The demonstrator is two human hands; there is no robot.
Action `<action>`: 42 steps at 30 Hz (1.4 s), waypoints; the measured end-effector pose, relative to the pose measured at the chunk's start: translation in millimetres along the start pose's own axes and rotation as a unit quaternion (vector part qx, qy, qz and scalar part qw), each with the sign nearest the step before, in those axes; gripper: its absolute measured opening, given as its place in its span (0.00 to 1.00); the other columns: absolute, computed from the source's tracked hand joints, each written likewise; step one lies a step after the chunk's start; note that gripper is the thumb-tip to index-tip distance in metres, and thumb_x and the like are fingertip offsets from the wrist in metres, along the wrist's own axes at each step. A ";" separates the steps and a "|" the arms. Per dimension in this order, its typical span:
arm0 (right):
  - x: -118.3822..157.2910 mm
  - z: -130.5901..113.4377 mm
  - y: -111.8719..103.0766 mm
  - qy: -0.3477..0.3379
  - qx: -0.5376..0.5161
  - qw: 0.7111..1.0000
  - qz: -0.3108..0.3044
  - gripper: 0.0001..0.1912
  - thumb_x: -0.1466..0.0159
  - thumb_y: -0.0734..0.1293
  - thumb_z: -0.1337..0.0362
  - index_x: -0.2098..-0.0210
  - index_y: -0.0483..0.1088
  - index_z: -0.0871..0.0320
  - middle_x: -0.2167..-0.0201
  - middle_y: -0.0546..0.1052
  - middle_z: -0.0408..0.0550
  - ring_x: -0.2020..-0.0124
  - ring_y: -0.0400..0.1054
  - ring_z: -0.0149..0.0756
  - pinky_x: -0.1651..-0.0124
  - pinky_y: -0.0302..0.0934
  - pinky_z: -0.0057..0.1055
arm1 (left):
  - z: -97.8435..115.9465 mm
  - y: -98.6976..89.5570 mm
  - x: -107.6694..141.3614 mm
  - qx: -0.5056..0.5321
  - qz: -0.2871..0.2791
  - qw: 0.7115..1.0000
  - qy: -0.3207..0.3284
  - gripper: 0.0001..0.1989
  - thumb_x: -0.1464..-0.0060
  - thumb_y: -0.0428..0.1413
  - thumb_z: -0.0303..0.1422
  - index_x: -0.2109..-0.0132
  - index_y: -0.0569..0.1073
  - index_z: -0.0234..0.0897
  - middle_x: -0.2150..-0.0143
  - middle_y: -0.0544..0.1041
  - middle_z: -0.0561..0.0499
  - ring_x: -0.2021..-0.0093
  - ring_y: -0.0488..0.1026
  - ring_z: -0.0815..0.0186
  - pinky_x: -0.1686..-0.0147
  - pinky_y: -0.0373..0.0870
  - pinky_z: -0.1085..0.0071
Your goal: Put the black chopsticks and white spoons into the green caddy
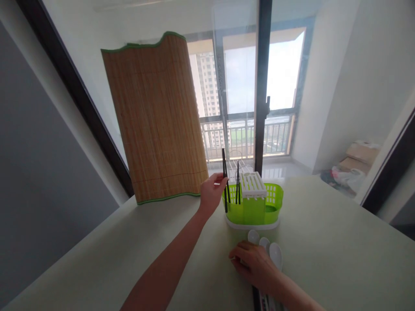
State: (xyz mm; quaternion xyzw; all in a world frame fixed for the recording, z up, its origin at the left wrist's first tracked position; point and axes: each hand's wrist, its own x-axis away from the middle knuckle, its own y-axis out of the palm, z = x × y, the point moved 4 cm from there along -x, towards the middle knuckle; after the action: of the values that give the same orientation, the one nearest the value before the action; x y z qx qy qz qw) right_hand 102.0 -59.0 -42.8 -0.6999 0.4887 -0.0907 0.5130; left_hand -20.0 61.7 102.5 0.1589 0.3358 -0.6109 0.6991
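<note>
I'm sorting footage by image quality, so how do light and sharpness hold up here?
Head view: the window glares nearly white in places, while the table and both hands, left and right, sit in dim backlight; the corners darken; the door frames lean, perhaps from a wide lens or head tilt; the print under the right forearm is too soft to read.

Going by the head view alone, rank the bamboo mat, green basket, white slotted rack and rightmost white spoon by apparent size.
1. Bamboo mat
2. Green basket
3. White slotted rack
4. Rightmost white spoon, judged by its visible part
</note>
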 end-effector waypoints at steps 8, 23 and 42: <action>-0.3 -3.5 1.0 -0.010 0.025 0.999 -0.017 0.09 0.38 0.60 0.69 0.63 0.70 0.54 0.68 0.74 0.43 0.65 0.67 0.33 0.65 0.54 0.26 | -7.4 8.4 -41.7 0.116 0.097 0.989 -0.003 0.11 0.52 0.58 0.35 0.62 0.76 0.32 0.68 0.80 0.48 0.67 0.77 0.66 0.70 0.75 0.74; 0.2 -2.0 6.8 -0.031 0.051 0.998 -0.012 0.07 0.37 0.60 0.68 0.66 0.69 0.54 0.70 0.73 0.43 0.66 0.66 0.34 0.66 0.52 0.27 | -48.1 66.8 -17.4 0.077 -0.041 0.991 -0.101 0.05 0.49 0.57 0.30 0.65 0.75 0.32 0.69 0.79 0.48 0.69 0.76 0.67 0.69 0.75 0.71; -1.4 -1.9 4.1 -0.032 0.070 0.997 -0.014 0.06 0.38 0.61 0.68 0.68 0.69 0.55 0.70 0.74 0.43 0.67 0.67 0.34 0.66 0.52 0.27 | -34.6 56.3 -16.3 -0.202 -0.120 0.972 -0.030 0.09 0.51 0.58 0.30 0.61 0.76 0.34 0.64 0.77 0.47 0.65 0.73 0.63 0.62 0.70 0.67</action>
State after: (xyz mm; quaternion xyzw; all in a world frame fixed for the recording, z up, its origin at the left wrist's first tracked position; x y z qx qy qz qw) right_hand 97.6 -59.1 -44.7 -0.6717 0.4546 -0.1094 0.5746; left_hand 24.1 107.2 77.7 -0.0455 0.4475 -0.6141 0.6485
